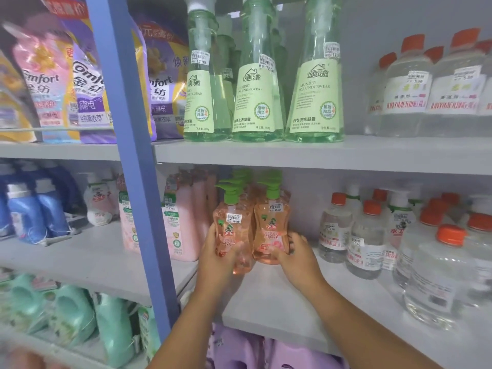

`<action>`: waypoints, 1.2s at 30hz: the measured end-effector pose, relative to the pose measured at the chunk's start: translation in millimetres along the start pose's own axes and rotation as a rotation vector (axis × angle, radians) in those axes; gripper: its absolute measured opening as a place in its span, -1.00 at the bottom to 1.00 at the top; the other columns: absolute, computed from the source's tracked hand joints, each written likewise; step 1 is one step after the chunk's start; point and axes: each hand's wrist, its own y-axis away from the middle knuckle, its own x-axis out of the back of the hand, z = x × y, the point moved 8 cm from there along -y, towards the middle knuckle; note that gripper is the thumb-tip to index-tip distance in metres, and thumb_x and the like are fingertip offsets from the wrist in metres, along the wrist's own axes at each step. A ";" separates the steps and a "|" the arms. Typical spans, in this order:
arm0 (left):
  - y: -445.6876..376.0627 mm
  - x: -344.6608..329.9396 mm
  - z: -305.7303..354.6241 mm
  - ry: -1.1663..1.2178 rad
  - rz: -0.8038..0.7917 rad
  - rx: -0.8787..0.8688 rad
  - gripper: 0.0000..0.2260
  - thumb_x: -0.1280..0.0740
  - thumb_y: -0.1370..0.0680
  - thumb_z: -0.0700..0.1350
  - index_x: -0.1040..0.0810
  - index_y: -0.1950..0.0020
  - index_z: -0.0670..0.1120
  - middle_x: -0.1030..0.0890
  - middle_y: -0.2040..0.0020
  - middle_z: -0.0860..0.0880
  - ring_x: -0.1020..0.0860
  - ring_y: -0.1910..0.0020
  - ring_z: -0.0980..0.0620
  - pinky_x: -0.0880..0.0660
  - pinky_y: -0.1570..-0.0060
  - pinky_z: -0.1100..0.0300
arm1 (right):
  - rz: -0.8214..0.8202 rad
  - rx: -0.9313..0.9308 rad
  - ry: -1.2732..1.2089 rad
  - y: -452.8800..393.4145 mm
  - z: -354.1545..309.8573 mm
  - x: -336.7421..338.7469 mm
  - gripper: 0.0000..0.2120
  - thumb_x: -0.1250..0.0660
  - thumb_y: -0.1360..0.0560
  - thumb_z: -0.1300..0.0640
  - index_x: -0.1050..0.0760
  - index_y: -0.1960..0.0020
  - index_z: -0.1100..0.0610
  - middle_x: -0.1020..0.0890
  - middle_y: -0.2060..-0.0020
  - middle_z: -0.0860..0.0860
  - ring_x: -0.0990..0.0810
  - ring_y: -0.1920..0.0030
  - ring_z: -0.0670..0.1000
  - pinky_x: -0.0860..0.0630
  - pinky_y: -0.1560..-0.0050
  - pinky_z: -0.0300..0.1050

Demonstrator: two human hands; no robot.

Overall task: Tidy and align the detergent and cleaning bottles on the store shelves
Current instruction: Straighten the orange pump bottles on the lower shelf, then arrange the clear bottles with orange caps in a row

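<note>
Pink bottles (271,230) side by side, left hand (217,258) and right hand (298,251) gripping each.

Two hands are reaching into a grey store shelf (279,302). The left hand (217,258) is gripping a peach pump bottle (231,230); at its 3 o'clock, touching, the right hand (295,253) is holding a second peach pump bottle (271,230). Green laundry bottles (259,83) are standing at 12 o'clock.

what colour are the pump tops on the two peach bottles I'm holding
Green pump tops on both peach bottles, clearest in the head view.
</note>
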 end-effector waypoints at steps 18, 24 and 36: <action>51.2 -121.6 16.1 -0.152 -0.154 -0.164 -0.80 -0.44 -0.56 -0.06 -0.52 -0.12 0.16 -0.54 -0.10 0.20 -0.54 -0.12 0.17 -0.54 -0.19 -0.01 | 0.300 -0.014 -0.219 103.7 -22.1 141.0 -0.83 -0.42 -0.58 0.16 -0.61 -0.05 -0.12 -0.70 0.10 -0.13 -0.68 0.03 -0.05 -0.62 -0.03 -0.18; 45.8 -223.5 7.0 -0.165 -0.368 -0.051 -0.55 -0.51 -0.52 0.05 -0.45 -0.32 -0.01 -0.51 -0.27 0.02 -0.55 -0.19 0.02 -0.54 -0.15 0.08 | 0.689 -0.044 0.187 153.8 2.0 268.6 -0.63 -0.49 -0.50 -0.06 -0.45 -0.23 -0.21 -0.47 -0.10 -0.29 -0.57 -0.03 -0.18 -0.56 -0.05 -0.19; 24.8 -281.8 5.9 -0.509 -0.257 0.054 -0.33 -0.55 -0.39 0.25 -0.44 -0.38 0.02 -0.59 -0.13 -0.09 -0.60 -0.02 -0.12 -0.61 0.02 0.05 | 0.354 -0.152 0.148 126.0 36.2 270.7 -0.28 -0.52 -0.28 -0.33 -0.32 -0.37 -0.31 -0.54 -0.18 -0.37 -0.53 -0.23 -0.25 -0.50 -0.18 -0.18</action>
